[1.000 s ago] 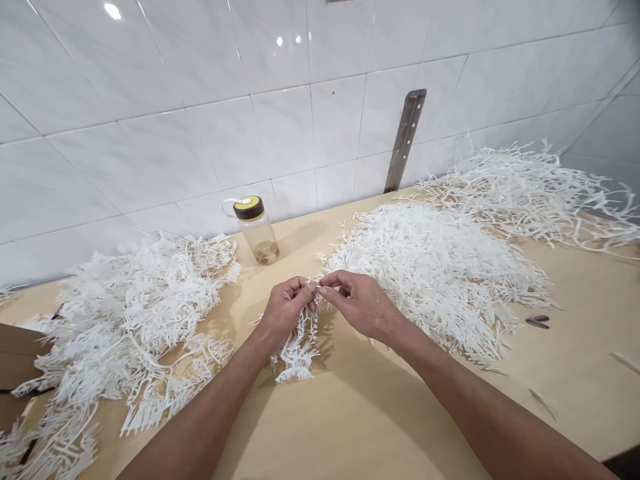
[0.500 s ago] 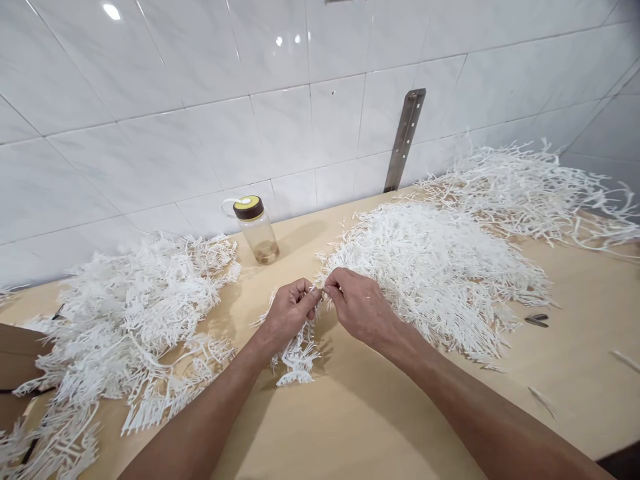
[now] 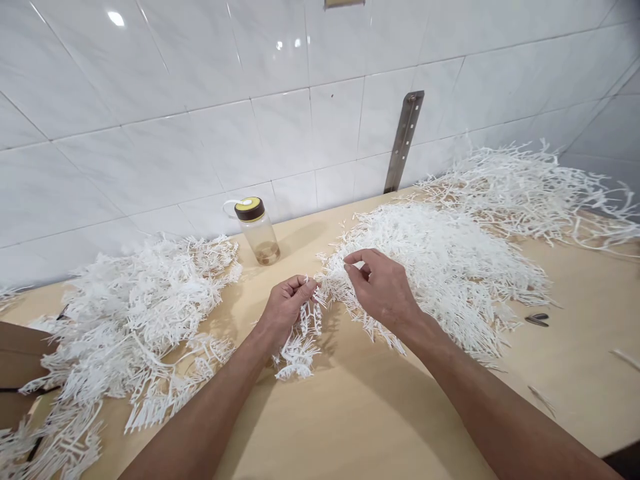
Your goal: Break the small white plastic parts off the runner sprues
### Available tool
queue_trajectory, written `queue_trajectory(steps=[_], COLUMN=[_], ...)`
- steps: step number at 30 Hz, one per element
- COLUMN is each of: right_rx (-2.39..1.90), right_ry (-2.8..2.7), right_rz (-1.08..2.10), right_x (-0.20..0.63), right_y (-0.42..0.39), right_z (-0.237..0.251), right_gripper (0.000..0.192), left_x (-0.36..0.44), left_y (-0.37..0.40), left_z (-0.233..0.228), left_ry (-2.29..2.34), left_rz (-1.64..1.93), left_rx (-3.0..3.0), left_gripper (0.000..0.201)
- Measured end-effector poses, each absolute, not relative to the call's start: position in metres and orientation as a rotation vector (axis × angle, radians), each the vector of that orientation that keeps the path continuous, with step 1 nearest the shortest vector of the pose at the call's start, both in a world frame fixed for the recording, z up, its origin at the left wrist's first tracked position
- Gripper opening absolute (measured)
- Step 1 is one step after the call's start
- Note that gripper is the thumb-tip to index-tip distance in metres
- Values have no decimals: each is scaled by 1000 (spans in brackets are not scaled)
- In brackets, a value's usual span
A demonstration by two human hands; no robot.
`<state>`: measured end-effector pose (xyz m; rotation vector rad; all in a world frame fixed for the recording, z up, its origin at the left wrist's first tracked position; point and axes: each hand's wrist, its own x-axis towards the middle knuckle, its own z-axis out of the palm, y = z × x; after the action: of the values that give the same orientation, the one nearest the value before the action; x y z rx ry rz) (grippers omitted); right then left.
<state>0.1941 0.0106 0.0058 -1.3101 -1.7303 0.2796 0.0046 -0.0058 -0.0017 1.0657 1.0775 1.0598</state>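
Note:
My left hand (image 3: 289, 303) is closed, thumb against fingers, on a white branched plastic sprig (image 3: 299, 350) with fine comb-like tips. Most of the sprig hangs below the hand and some tips show past the thumb. Up and to the right, my right hand (image 3: 381, 283) hovers over the near left edge of a heap of thin white sprigs (image 3: 440, 260). Its thumb and index fingertip meet in a pinch; whatever they hold, if anything, is too small to make out. The two hands are apart.
A looser white pile (image 3: 145, 313) covers the table's left side, beside a cardboard box (image 3: 23, 360). A clear bottle (image 3: 260, 237) with a dark and yellow lid stands near the tiled wall. Longer white strands (image 3: 530, 190) lie back right; small dark snips (image 3: 537, 320) lie at right.
My right hand has parted from the left and moved up and right, over the heap's edge. The left hand has barely moved and keeps its sprig, more of which now shows.

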Motion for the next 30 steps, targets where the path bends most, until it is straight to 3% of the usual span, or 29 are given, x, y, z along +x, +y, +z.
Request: queue_trajectory(steps=[22, 30], right_rx=[-1201, -1219], right_ry=[-2129, -2021], right_rz=[610, 712], right_x=[155, 159], right_y=[-11, -8], right_z=[-28, -29], right_gripper=[18, 15], left_x=[0, -5], left_y=[-4, -1], left_z=[1, -3], left_ry=[1061, 1083], left_rz=[1096, 1060], left_rx=[970, 966], left_gripper=[40, 40])
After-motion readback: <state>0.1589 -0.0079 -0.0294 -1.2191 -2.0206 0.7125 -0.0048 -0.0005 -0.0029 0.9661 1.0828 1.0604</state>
